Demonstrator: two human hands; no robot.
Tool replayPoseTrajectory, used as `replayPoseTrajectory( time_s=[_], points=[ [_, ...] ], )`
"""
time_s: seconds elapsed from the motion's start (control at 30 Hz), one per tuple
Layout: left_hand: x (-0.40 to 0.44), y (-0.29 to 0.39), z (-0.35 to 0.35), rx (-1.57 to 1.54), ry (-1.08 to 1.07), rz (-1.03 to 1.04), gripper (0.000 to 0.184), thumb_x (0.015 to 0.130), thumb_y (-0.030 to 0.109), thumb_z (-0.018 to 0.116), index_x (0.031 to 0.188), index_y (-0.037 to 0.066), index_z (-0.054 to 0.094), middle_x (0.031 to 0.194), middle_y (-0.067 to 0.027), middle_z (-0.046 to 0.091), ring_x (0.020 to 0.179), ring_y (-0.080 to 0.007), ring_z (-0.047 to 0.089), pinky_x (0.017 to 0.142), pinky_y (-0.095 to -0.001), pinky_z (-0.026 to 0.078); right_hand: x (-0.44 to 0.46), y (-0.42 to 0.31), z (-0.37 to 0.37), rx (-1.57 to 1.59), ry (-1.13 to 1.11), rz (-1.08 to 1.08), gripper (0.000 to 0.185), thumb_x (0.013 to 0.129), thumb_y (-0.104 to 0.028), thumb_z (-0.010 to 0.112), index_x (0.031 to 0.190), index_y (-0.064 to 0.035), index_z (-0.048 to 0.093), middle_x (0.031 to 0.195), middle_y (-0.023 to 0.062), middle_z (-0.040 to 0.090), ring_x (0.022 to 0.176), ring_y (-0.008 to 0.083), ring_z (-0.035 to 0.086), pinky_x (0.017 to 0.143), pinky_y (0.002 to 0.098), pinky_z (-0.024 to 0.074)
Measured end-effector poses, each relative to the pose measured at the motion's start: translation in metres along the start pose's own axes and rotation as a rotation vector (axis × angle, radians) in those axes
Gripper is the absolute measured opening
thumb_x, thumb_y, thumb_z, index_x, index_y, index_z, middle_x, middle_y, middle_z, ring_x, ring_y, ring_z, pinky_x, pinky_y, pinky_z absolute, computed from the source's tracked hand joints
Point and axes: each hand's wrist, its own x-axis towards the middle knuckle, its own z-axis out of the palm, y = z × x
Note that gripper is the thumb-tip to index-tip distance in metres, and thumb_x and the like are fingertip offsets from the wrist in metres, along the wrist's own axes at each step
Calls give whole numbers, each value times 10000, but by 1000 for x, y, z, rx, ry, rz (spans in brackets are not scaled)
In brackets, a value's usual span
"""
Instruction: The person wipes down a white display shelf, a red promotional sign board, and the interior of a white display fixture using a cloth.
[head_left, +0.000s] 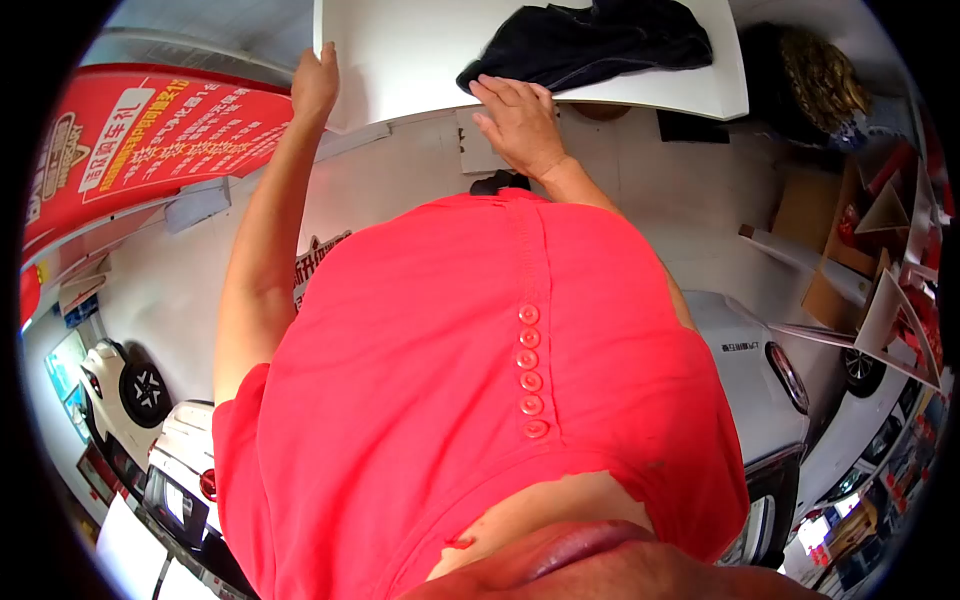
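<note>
A dark garment (600,48), loosely crumpled, is seen lying on the white tabletop (400,60), towards its right part. Its long axis is laid mostly from left to right, with the far end slanted slightly forward; the narrow left end is brought close to the near edge. That end is touched by the fingertips of the right hand (520,122), the nearer of the two hands, so the bulk of the cloth is placed ahead and to the right of it. The fingers of the right hand are held out flat and slightly spread, thumb apart, with nothing pinched.

The left hand (317,82) is set at the raised left edge of the tabletop, well apart from the cloth. Its fingers are held together against that edge; whether the edge is gripped from below cannot be told.

On the left, a red banner (200,135) is printed in white and yellow Chinese; "购车礼" can be read in its white box, while the smaller lines are blurred. On the silver car (745,370), small dark characters, apparently "上汽通用五菱", are shown. Behind the left arm, "升" can be made out on a partly hidden sign (318,262).
</note>
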Motion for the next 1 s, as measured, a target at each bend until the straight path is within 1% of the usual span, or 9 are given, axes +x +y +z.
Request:
replayPoseTrajectory(
  time_s=[0.1,0.17,0.27,0.37,0.5,0.73,0.83,0.87,1.0],
  points=[
    [-20,3,11,-9,-40,-41,608,946,511,414,1178,-32,556,1094,-312,621,1064,-467,581,923,-501,439,-18,30,-27,-100,-37,-111,384,909,-303,572,1251,-131,596,1300,23,583,1192,163,519,1017,408,315],
    [-21,7,2,-26,-21,-42,617,946,512,411,1169,-46,552,1078,-315,623,1058,-469,581,920,-500,440,-22,70,-48,-122,-47,2,370,924,-292,560,1257,-135,597,1290,32,590,1205,177,515,1019,419,323],
    [-23,11,1,0,-28,-99,604,950,519,399,1177,-17,559,1082,-306,624,1056,-473,579,919,-497,441,-38,154,-86,-275,-96,182,332,971,-297,493,1186,-91,639,1296,109,584,1187,281,528,1014,440,359],
    [-19,4,7,-45,-27,-133,610,950,524,423,1228,-3,553,1100,-305,621,1075,-464,575,927,-489,438,-54,175,-101,-377,-13,262,335,966,-294,506,1186,-79,640,1266,124,591,1176,316,519,996,441,364],
    [-20,-4,16,-115,-6,-132,616,954,512,452,1258,-16,543,1096,-308,622,1084,-457,575,923,-483,440,-51,133,-71,-250,5,160,312,926,-267,570,1180,-100,641,1216,105,600,1119,293,535,959,429,373],
    [-32,18,2,-220,-52,-254,570,961,522,427,1256,54,562,1187,-315,576,1153,-459,528,962,-472,420,22,-9,-12,136,-325,-252,444,921,-270,555,1333,-106,529,1365,61,530,1265,222,469,1028,411,320],
    [-30,1,15,-300,71,-71,569,962,507,424,1218,22,575,1118,-318,605,1091,-473,563,926,-492,445,52,-30,21,150,-360,-416,450,927,-293,540,1326,-85,519,1400,77,498,1295,232,447,1038,427,321],
    [-33,9,11,-318,72,-56,607,963,526,354,1193,8,573,1119,-293,616,1076,-468,568,926,-490,434,62,-33,29,149,-345,-437,450,927,-293,540,1326,-85,519,1400,77,498,1295,232,447,1038,427,321],
    [-46,17,12,-263,23,-165,616,969,522,317,1191,13,581,1145,-289,603,1111,-451,550,942,-473,424,94,-23,49,193,-404,-576,465,935,-319,515,1335,-82,514,1406,75,496,1309,231,438,1067,443,301]
  ],
)
